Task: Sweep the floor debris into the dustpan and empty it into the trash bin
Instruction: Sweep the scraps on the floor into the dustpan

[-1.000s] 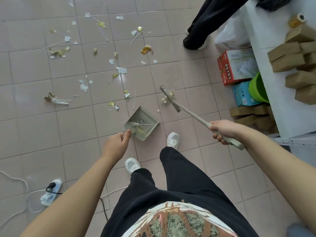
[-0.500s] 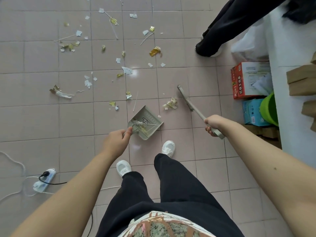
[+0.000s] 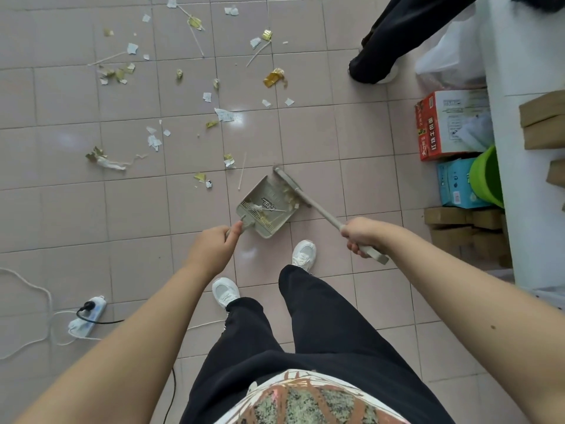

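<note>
we hold the dustpan (image 3: 269,206) by its handle in our left hand (image 3: 214,249), fingers (image 3: 235,232) curled round it, the pan resting on the floor (image 3: 137,209) just ahead of our shoes (image 3: 304,250). our right hand (image 3: 363,237) is wrapped tight round the broom (image 3: 321,211), whose head sits at the pan's far lip, with a few scraps lying inside.

to do this stroke well, we judge, we should keep the pan's lip pressed to the tile so nothing slips under. the bristles should come short and low, right into the pan. then both tools go toward the debris (image 3: 214,123), scattered well ahead and to our left.

the green tub (image 3: 486,175) beside the boxes (image 3: 446,123) on our right may be the trash bin. it is half hidden, so we cannot be sure.
</note>
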